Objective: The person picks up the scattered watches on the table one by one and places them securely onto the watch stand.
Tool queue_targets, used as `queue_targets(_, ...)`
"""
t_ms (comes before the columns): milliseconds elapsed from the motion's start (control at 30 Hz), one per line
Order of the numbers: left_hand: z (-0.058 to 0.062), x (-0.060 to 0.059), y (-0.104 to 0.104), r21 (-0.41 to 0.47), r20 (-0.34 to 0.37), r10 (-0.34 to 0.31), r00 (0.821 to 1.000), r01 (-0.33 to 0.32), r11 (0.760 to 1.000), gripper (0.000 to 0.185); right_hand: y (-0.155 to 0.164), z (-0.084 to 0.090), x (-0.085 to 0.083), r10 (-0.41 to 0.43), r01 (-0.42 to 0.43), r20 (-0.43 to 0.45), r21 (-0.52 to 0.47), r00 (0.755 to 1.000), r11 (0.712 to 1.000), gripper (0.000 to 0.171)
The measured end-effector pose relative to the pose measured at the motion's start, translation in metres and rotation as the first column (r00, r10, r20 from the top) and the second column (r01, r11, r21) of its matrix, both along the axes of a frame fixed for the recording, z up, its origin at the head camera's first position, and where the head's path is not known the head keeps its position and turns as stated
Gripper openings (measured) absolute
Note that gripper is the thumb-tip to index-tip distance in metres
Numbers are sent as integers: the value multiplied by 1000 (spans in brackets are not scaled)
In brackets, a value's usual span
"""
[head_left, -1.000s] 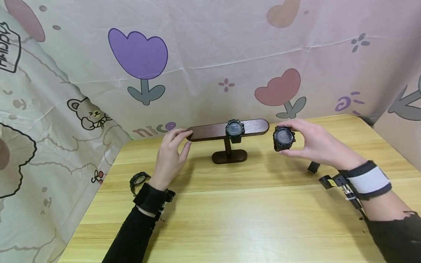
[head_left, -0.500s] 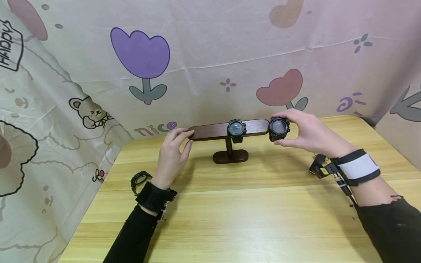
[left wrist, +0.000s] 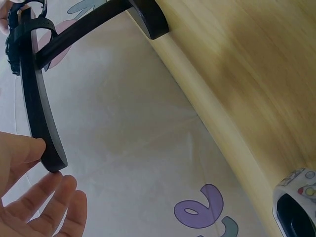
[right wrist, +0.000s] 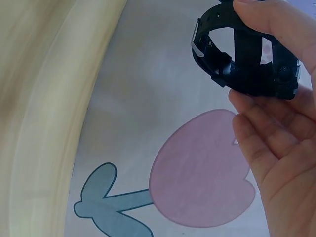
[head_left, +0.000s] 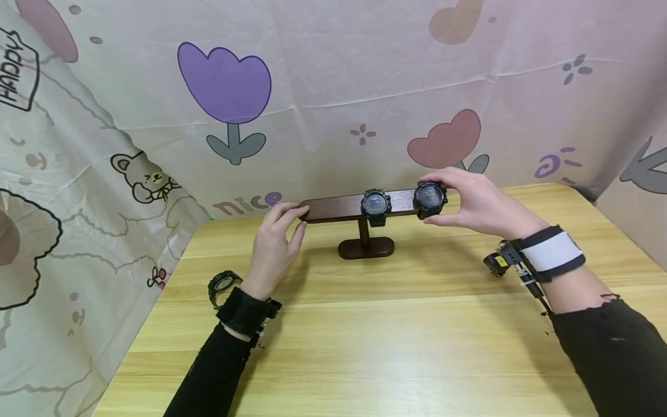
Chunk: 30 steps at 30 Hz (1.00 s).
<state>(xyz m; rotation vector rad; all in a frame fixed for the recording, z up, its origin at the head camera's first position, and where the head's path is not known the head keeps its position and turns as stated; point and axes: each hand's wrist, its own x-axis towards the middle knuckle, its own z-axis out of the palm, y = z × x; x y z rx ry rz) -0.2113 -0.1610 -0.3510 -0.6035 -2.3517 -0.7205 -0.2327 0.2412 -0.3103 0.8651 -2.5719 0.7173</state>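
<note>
My left hand pinches the left end of a dark wooden watch stand, thumb on one side and fingertips on the other. A black watch is strapped round the middle of its bar. At the bar's right end, my right hand holds another black wristwatch between thumb and fingers, dial towards me. In the right wrist view its strap forms a buckled loop, with a dark upright part, apparently the bar, showing through it. The bar's right tip is hidden behind that watch and hand.
One more dark watch lies on the wooden table, left of my left wrist. A white printed rounded thing with a dark inside shows at the left wrist view's corner. A patterned cloth hangs close behind the stand.
My right hand has moved left with its watch, from apart from the stand to over the bar's right end. My left hand keeps its grip on the bar's left end.
</note>
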Motion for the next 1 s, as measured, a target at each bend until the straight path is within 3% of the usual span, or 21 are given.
queue_targets(1000,-2,-2,-1,-5,-5,-2,1000,2,1000,30,-28,-2,-13,68,-69,20,23,997,997,72)
